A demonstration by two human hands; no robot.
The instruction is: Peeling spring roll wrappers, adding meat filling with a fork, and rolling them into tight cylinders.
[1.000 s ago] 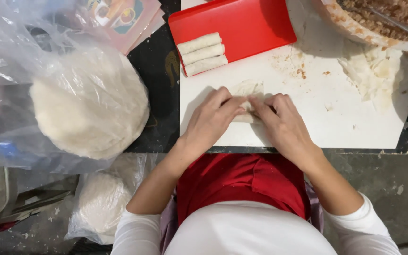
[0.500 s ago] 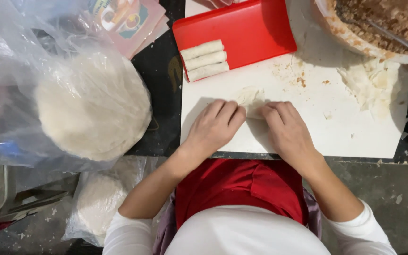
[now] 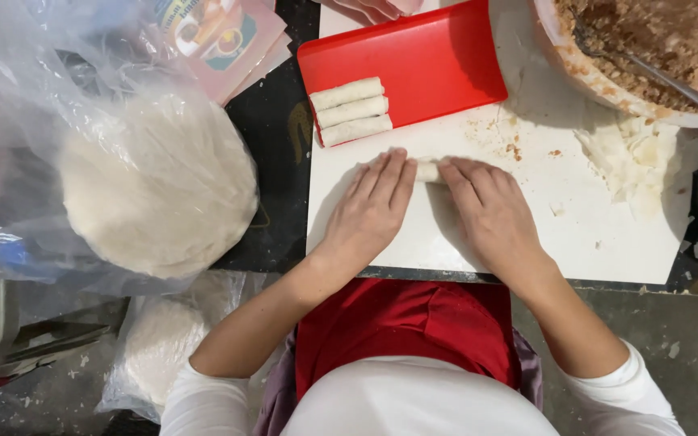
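Left hand (image 3: 372,211) and right hand (image 3: 490,216) flat, fingers spread, pressing pale roll (image 3: 427,170) on white board (image 3: 607,242). Clear bag of round wrappers (image 3: 155,190) left; colourful printed packet (image 3: 224,36) beyond it.

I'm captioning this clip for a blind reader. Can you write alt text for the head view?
Seen from above, a left hand and right hand press a pale roll on a white cutting board. Three finished rolls lie on a red tray; bagged round wrappers sit left.
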